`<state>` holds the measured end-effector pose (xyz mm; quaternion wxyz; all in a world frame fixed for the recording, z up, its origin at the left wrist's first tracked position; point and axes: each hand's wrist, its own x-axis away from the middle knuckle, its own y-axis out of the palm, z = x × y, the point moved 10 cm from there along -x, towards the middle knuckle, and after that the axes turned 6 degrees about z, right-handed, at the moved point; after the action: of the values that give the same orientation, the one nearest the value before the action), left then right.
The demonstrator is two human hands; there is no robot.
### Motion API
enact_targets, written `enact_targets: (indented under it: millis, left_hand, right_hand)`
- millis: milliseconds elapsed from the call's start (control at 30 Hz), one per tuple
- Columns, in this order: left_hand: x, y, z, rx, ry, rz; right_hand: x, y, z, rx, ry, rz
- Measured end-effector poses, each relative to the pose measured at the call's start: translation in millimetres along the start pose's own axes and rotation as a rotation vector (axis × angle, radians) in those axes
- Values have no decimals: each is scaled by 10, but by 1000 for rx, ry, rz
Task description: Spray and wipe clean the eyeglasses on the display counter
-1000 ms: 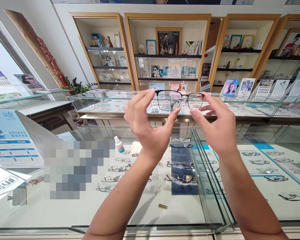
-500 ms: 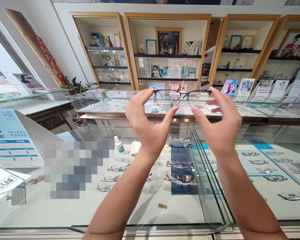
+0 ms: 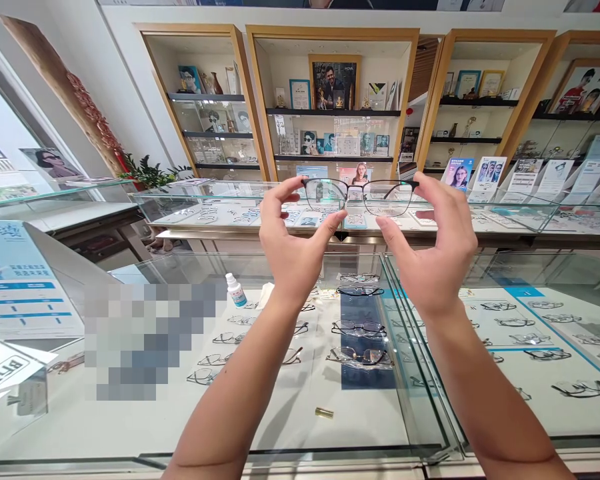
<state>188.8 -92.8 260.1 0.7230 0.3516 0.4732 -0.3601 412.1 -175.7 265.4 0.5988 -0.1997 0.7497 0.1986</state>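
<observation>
A pair of eyeglasses [image 3: 355, 188] with a dark upper rim is held up level above the glass counter, with its lenses facing me and faint lettering on the right lens. My left hand [image 3: 295, 250] grips its left end at the hinge, thumb below the lens. At the opposite end, the fingers of my right hand [image 3: 433, 247] close on the other hinge, with the thumb under that lens. The temples are mostly hidden behind the frame and my fingers.
Below my arms, a glass display case [image 3: 300, 427] holds several eyeglasses, some on a dark blue strip [image 3: 347, 380]. A white spray bottle [image 3: 237, 291] and a small gold piece [image 3: 324, 413] sit on it. A second display counter [image 3: 205, 233] stands beyond.
The eyeglasses and both hands have shifted slightly left. The frame has turned a little, so the temples show differently through the lenses.
</observation>
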Motion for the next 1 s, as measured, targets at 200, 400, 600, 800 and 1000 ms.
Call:
enact_targets:
  millis: [200, 400, 600, 800, 1000]
  left_hand:
    - [12, 16, -56, 19, 5, 12]
    - [11, -19, -17, 8, 81, 72]
    - [60, -44, 87, -11, 134, 119]
    - [69, -70, 193, -43, 131, 106]
    - [83, -86, 261, 25, 139, 72]
  right_hand:
    - [21, 18, -11, -52, -2, 5]
    - [35, -7, 86, -320, 64, 106]
    - [57, -37, 278, -451, 198, 244]
    - [63, 46, 512, -547, 362, 194]
    - [91, 146, 628, -626, 497, 111]
